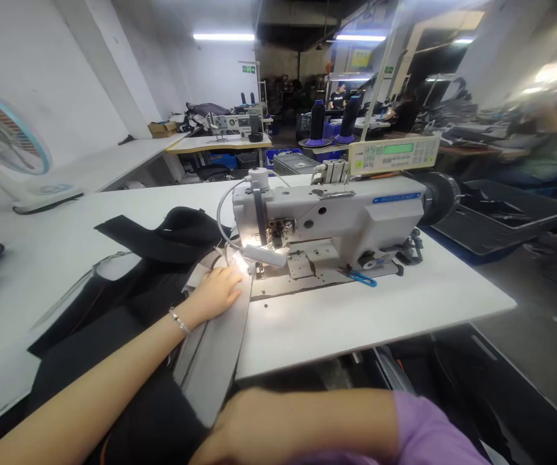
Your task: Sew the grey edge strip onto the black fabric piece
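Left hand [216, 292] flat on grey fabric [221, 356], beside sewing machine [339, 216]; right hand [240, 423], grip unclear

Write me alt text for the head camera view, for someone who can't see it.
A person's left hand lies on gray cloth beside a sewing machine, with the right hand near the cloth's lower end. Black cloth is heaped to the left on the white table, and blue-handled scissors lie at the machine's base.

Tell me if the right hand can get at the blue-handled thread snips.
Probably yes: nothing visible blocks the right hand from crossing the white tabletop to the blue-handled thread snips, though that hand's grip is unclear.
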`<action>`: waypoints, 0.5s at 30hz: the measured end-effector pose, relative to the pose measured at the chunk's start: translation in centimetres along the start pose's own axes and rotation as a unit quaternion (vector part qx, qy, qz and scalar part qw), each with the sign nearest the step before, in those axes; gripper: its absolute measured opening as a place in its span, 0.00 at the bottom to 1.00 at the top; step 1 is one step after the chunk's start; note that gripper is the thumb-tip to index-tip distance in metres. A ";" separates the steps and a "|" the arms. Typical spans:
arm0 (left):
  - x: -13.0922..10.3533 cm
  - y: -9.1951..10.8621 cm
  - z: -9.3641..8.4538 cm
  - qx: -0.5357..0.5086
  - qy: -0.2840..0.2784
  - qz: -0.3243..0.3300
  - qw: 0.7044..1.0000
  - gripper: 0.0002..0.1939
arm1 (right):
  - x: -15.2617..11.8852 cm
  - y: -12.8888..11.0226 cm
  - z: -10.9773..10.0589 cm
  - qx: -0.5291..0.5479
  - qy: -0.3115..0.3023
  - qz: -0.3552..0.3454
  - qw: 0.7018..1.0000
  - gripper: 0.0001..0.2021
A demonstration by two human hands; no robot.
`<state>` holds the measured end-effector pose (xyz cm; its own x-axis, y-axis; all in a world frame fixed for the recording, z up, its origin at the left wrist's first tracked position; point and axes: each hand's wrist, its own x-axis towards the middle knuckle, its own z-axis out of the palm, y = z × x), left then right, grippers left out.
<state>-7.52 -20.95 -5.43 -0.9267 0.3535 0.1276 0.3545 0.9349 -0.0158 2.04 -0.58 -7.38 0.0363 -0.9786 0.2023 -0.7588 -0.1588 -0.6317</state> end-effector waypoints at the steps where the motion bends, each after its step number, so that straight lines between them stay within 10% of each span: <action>1: 0.0 -0.3 0.0 -0.010 -0.012 -0.003 1.000 0.19 | -1.2 1.1 -2.3 -0.061 0.061 0.045 0.995 0.12; 4: 0.5 -0.6 -0.1 -0.013 -0.034 -0.028 0.999 0.26 | -5.4 5.6 -9.4 -0.199 0.268 0.277 0.901 0.15; 7: 1.2 -0.2 -0.2 0.011 -0.042 -0.043 0.998 0.30 | -7.8 10.2 -14.2 -0.264 0.290 0.380 0.838 0.21; 15: 1.7 -0.8 2.7 0.066 0.013 -0.026 0.997 0.28 | -6.8 13.3 -12.9 -0.331 0.257 0.397 0.817 0.15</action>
<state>-9.75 -20.99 -7.89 -0.9394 0.3046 0.1577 0.2842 0.9486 -0.1394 -16.75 5.69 -7.53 -0.7865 -0.5280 0.3205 -0.6021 0.7711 -0.2072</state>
